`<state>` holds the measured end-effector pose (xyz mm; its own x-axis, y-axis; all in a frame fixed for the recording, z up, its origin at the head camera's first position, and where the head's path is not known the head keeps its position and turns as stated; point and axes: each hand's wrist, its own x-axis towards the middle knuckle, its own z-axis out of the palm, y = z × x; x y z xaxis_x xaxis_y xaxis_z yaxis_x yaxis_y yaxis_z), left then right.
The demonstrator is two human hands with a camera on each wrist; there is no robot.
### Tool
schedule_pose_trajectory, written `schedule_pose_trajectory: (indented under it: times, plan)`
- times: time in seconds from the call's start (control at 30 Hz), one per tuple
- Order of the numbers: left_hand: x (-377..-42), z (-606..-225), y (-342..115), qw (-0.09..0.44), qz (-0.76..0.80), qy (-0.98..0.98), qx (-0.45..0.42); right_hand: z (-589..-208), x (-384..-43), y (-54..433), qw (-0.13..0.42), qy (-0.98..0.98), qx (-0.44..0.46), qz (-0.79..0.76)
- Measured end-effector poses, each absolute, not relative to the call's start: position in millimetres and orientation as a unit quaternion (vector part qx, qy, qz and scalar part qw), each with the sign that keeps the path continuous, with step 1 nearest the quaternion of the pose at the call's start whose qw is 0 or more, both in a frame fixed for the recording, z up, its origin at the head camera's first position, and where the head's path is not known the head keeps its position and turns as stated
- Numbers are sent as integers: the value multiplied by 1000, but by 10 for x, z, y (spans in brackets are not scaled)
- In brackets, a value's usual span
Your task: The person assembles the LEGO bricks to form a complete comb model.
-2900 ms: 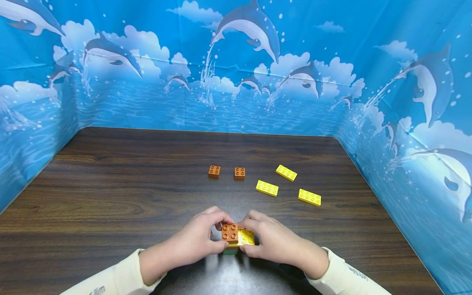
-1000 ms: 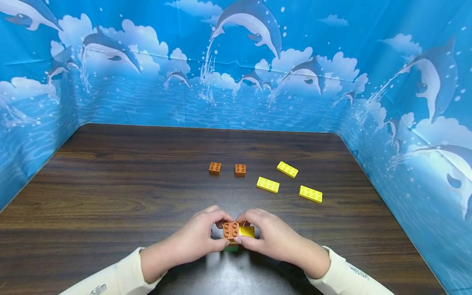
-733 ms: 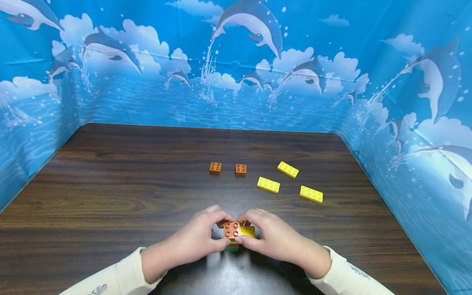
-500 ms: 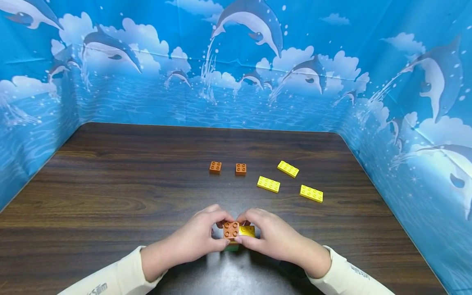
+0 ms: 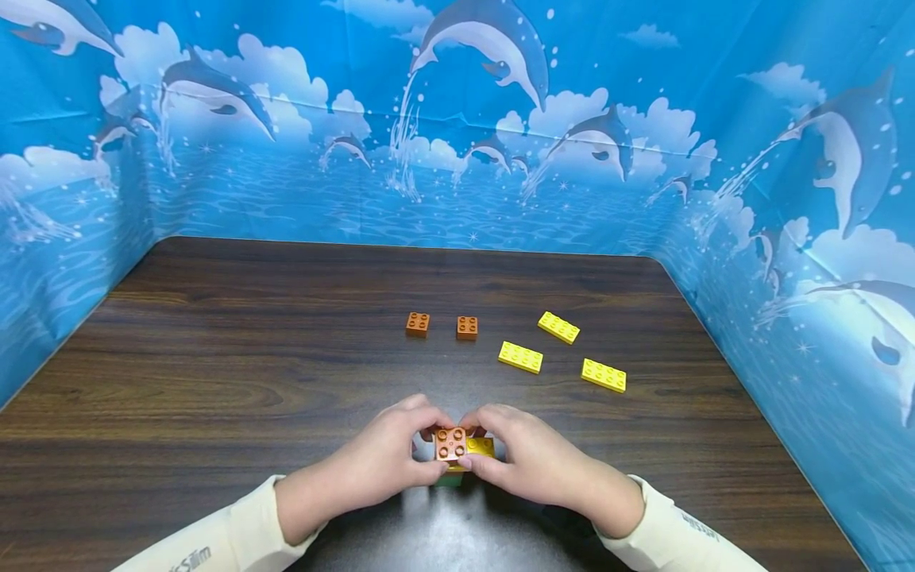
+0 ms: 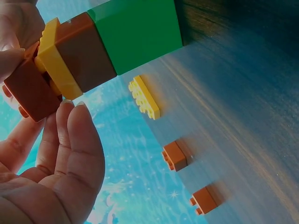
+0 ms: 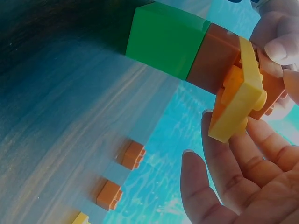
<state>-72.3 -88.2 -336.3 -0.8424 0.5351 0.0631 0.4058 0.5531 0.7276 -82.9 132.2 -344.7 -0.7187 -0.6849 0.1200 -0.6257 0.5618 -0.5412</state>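
A small stack of toy building bricks stands at the near middle of the table. Its base is a green block (image 6: 140, 37), topped by a brown brick (image 6: 88, 56) and a yellow plate (image 5: 481, 446) that juts out to the right. Above the plate sits an orange-brown brick (image 5: 451, 445), slightly tilted, with a gap under it in the left wrist view. My left hand (image 5: 389, 453) pinches this top brick from the left, thumb in front and fingers behind. My right hand (image 5: 532, 457) pinches it at the right side, its thumb at the front corner.
Farther back on the dark wooden table (image 5: 250, 334) lie two orange-brown bricks, a left one (image 5: 418, 325) and a right one (image 5: 468, 328). To their right are three yellow plates: front (image 5: 520, 357), back (image 5: 559, 327) and right (image 5: 604, 375). A dolphin-print curtain (image 5: 286, 183) surrounds the table.
My right thumb and fingers have moved from the yellow plate's sides to the top brick, covering more of the plate. In the last second the top brick has shifted only slightly.
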Motion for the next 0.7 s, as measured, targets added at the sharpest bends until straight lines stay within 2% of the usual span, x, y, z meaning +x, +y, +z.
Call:
schedule_pose_trajectory:
  times: [0.2,0.7]
  plan:
    - [-728,-3346,-878,92,385,877,271,-3444,-832,1329,56,883,-367,-288]
    - [-698,-3412,-877,77,419,864,270,-3438,-826,1321,50,882,-376,-280]
